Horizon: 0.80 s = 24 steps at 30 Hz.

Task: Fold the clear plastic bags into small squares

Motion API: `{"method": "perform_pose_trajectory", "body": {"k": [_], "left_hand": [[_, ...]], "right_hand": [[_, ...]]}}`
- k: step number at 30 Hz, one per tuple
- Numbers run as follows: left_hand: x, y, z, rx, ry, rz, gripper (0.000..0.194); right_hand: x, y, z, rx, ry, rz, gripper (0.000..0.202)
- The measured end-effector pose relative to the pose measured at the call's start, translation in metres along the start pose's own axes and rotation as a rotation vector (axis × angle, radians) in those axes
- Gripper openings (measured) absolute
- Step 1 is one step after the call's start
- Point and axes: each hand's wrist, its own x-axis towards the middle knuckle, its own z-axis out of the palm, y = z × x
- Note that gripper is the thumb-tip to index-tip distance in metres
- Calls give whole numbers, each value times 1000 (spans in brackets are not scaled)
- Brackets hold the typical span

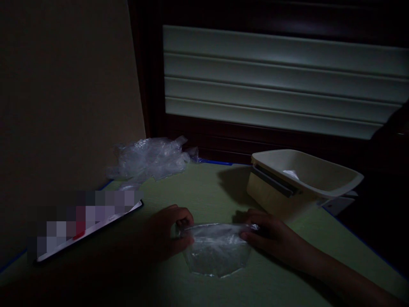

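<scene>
The bag (220, 256), clear plastic, lies on the table (204, 192) between the two hands, its near edge free. Left hand (168, 230): thumb and fingers pinch the bag's far left corner. Right hand (271, 232): thumb and fingers pinch the far right corner. The hands are apart, with the bag's far edge spanning the gap.

Progress, as judged: the bag is spread out and secured at both corners; handling appears partway through. A doubled band shows along the far edge; whether it is a fold cannot be told. Left over: a crumpled plastic heap (153, 157), in neither hand.

Beyond the left hand is a tablet (136, 206), partly obscured. Beyond the right hand is a bin (271, 194), mouth upward. The heap occupies the far left corner, before a slatted panel (255, 72).
</scene>
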Motion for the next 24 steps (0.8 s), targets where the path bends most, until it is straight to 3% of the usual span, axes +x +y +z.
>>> {"method": "perform_pose_trajectory", "body": {"k": [8, 12, 18, 24], "left_hand": [[1, -1, 0, 3, -6, 17, 5], [0, -1, 1, 11, -7, 29, 3], [2, -1, -1, -43, -28, 260, 12], [0, -2, -1, 81, -32, 451, 17]], "right_hand": [[-1, 0, 1, 162, -33, 112, 20], [-1, 1, 2, 83, -37, 93, 9], [-2, -2, -1, -71, -5, -45, 7], [-8, -13, -5, -219, -15, -224, 27]]}}
